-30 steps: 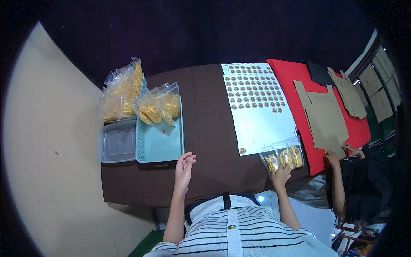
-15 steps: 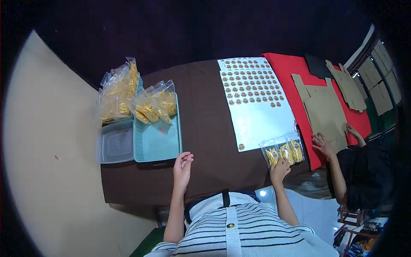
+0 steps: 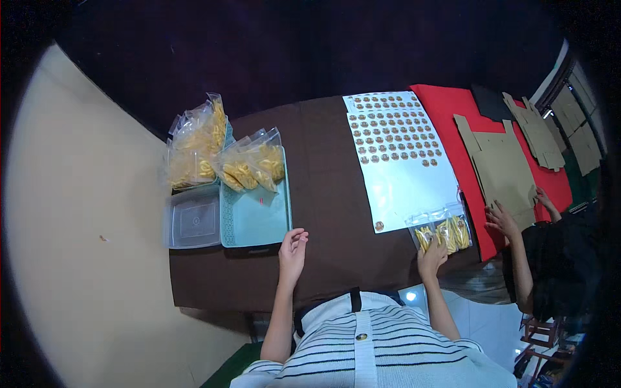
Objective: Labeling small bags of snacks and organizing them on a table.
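My left hand (image 3: 293, 255) is held just off the near right corner of the pale blue tray (image 3: 249, 226). Its fingers are loosely bent, with the thumb apart and nothing in them. On the right, my right hand (image 3: 432, 257) has its fingers on the leftmost of a few small clear bags of yellow stick snacks (image 3: 459, 231), which lie side by side. The fingers cover part of that bag and appear to pinch its lower part. Under the bags' upper edges lies a white sheet of round stickers (image 3: 407, 191).
Larger bags of yellow snacks (image 3: 252, 165) lie in the tray, and more bags (image 3: 197, 145) stand behind a clear plastic container (image 3: 195, 220). At right, a co-worker's hands (image 3: 503, 221) rest by flat brown cardboard (image 3: 504, 165) on red cloth (image 3: 446, 107). Brown cloth (image 3: 320, 174) covers the table.
The whole view has shifted a little, moving everything rightward in it. My right hand has slid slightly left, onto the leftmost small bag. My left hand stays beside the tray.
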Demonstrator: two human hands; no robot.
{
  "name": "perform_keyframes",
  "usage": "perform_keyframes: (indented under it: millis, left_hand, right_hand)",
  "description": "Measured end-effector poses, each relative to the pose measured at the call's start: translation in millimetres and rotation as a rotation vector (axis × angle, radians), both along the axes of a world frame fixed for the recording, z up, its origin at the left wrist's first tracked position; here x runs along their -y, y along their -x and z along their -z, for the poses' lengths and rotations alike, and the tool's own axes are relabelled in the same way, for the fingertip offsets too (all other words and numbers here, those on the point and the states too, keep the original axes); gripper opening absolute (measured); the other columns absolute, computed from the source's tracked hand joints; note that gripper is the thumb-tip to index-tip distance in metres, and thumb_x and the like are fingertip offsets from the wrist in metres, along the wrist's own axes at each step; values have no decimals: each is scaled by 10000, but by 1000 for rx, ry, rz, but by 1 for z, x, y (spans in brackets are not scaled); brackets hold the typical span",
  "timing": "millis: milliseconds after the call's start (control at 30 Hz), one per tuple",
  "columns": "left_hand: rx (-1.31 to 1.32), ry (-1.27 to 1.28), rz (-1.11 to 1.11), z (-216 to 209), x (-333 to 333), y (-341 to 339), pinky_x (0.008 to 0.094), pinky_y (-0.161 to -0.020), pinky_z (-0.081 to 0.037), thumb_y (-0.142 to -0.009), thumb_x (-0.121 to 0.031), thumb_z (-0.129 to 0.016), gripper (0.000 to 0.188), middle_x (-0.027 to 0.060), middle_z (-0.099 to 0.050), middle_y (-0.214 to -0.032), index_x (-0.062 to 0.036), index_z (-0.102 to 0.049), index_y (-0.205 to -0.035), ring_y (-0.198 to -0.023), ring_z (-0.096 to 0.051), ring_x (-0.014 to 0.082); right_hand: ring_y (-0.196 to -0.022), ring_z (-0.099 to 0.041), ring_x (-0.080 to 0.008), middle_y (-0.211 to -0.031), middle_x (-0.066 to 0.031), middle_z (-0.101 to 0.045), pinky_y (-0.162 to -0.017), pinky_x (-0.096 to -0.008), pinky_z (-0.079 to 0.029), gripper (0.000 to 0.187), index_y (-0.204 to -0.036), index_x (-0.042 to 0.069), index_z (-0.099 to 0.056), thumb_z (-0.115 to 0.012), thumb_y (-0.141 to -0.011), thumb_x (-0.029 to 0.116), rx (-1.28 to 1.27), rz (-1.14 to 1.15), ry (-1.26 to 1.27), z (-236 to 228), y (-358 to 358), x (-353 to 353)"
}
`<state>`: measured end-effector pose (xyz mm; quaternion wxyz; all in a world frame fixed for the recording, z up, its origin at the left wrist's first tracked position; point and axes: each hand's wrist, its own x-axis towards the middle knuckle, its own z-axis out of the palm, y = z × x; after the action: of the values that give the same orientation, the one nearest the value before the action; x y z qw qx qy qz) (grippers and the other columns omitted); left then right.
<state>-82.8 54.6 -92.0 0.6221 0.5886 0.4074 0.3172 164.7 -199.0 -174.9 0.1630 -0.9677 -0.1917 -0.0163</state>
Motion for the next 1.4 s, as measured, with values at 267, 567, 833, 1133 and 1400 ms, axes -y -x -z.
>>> perform_keyframes:
  millis: [267, 567, 833, 1133, 1400]
  left_hand:
    - [-247, -387, -16, 24, -65, -19, 341, -892, -382, -837, -141, -547, 373, 162, -426, -1181, -38, -442, -1180, -1086, -440, 269]
    - [-582, -512, -39, 35, -128, -56, 414, -1049, -150, -820, -309, -558, 707, 321, -93, -1372, 31, -214, -1336, -1289, -97, 435]
    - [-316, -607, -254, 24, -90, -25, 379, -1041, -197, -839, -183, -530, 603, 245, -251, -1362, 59, -246, -1313, -1273, -228, 356]
    - [92, -273, -305, -29, 8, 1, 368, -942, -364, -846, -54, -493, 422, 147, -414, -1251, 22, -371, -1243, -1144, -426, 241]
    - [341, 257, -68, -27, 35, -15, 386, -902, -437, -874, -53, -460, 406, 140, -372, -1279, 19, -341, -1256, -1134, -458, 240]
  right_hand:
    - [-1157, -287, -399, -1254, -248, -296, -937, -500, -247, 620, -1181, 20, -392, -681, -644, 132, -209, -294, 5, 3, 36, -30]
    - [-1188, -282, -386, -1292, -234, -271, -916, -498, -313, 664, -1189, 60, -380, -710, -637, 223, -346, -287, 136, 19, 36, -35]
    - [-1186, -276, -378, -1293, -235, -268, -923, -486, -293, 668, -1190, 35, -379, -714, -640, 213, -337, -284, 105, 16, 38, -31]
    - [-1158, -320, -382, -1280, -243, -286, -905, -462, -334, 650, -1177, 94, -432, -728, -644, 316, -562, -304, 186, -5, 36, -59]
    - [-934, -536, -138, -1069, -81, -517, -832, -283, -428, 544, -1200, 21, -384, -667, -770, 197, -1510, -663, -630, -65, 75, -113]
